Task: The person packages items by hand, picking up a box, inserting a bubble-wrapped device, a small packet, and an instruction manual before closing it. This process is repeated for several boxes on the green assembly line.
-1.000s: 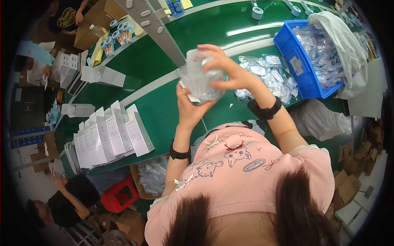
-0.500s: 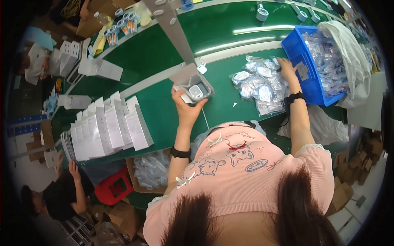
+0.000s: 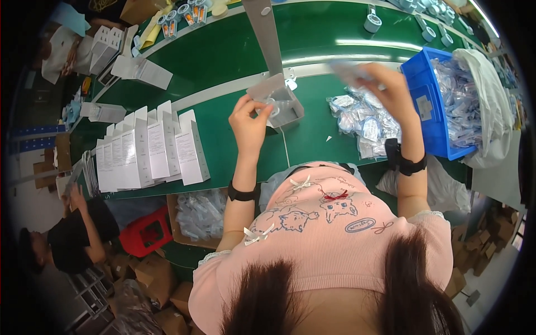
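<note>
A white open-top box [image 3: 291, 114] with a raised flap stands on the green table in front of me. My left hand [image 3: 248, 120] is at its left side, thumb and fingertips pinched on a small pale ring-shaped piece [image 3: 273, 108] at the opening. What else lies in the box is hard to make out. My right hand [image 3: 391, 92] is raised right of the box, holding a clear plastic packet [image 3: 349, 71] that is blurred by motion. Below that hand lies a pile of clear bagged parts [image 3: 365, 125], white and blue inside.
A blue bin [image 3: 427, 106] full of bagged parts stands right, a white sack [image 3: 486, 106] over its edge. Several white boxes [image 3: 131, 159] stand in rows at left. A metal post [image 3: 262, 36] rises behind the box. A co-worker [image 3: 84, 229] sits at lower left.
My right hand has lifted from the pile with a packet and moved left. My left hand has shifted from gripping the box to pinching at its opening. The view has shifted slightly.
</note>
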`<state>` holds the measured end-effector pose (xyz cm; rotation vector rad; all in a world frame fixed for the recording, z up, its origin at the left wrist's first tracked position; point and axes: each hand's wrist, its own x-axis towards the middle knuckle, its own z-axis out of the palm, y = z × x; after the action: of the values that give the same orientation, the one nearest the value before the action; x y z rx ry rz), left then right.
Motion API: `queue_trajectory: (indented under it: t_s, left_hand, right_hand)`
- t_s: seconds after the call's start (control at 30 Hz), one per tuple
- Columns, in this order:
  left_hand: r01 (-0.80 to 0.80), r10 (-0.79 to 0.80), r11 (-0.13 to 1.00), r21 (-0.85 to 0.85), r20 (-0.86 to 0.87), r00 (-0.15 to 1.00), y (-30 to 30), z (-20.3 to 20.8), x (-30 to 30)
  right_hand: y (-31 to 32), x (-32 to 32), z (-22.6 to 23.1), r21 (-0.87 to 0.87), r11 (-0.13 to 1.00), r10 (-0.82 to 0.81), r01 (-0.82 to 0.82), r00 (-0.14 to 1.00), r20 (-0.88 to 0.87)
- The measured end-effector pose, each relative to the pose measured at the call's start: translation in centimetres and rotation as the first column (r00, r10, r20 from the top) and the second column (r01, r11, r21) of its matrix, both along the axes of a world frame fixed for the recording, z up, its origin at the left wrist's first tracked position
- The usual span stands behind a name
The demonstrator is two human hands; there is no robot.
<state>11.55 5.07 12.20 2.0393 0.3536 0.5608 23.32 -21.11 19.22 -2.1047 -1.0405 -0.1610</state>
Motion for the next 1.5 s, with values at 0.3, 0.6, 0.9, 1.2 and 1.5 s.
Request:
queue_trajectory:
  t_s: [0.3,0.6,0.9,1.2,1.5]
  left_hand:
    - [-0.034,0.036,0.993,-0.109,0.014,0.999,0.4,-0.6,1.2]
    - [-0.047,0.062,0.984,-0.174,0.079,0.995,0.1,-1.0,1.5]
    - [-0.051,0.068,0.993,-0.107,0.157,0.985,0.6,-1.6,0.6]
    - [-0.036,0.05,0.992,-0.118,0.116,0.992,0.4,-1.3,1.2]
    - [-0.21,0.271,0.943,-0.258,0.226,0.936,6.5,-2.4,2.5]
  right_hand:
    - [12.9,-3.5,-0.3,-0.679,0.668,0.633,-0.306,0.713,0.302]
    - [16.0,-4.3,-4.8,-0.832,0.539,0.667,-0.131,0.669,0.327]
    - [11.0,-4.2,-0.2,-0.476,0.73,0.514,-0.491,0.853,-0.091]
    - [10.7,-6.1,-4.9,-0.563,0.782,0.473,-0.269,0.843,0.254]
    - [10.5,-3.2,-3.3,-0.057,0.922,0.373,-0.383,0.841,0.391]
